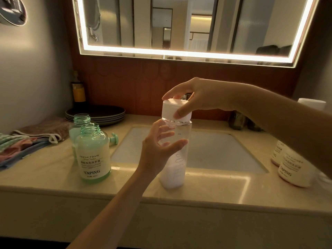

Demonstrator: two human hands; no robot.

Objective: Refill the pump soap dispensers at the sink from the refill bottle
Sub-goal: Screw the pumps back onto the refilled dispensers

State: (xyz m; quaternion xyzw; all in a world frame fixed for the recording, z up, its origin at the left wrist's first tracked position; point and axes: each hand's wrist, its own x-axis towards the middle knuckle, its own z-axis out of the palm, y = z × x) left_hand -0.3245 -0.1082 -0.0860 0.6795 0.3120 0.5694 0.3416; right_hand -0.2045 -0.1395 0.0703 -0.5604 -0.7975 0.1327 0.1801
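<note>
A tall clear refill bottle (pixel 173 159) is standing upright on the near rim of the sink (pixel 206 150), white liquid filling only its lower part. The right hand (pixel 199 95) is gripping its white cap (pixel 177 112) from above, while the left hand (pixel 158 150) is wrapping around the bottle's body. To the left, two green dispenser bottles (pixel 93 151) are sitting uncapped on the counter (pixel 45 168); the nearer label is reading "FRESH FOAM" and "YAPING" (plus Chinese characters). A green pump head (pixel 113 139) is lying just behind them. At far right, two pinkish bottles (pixel 291 168) are showing "YAPING" too.
</note>
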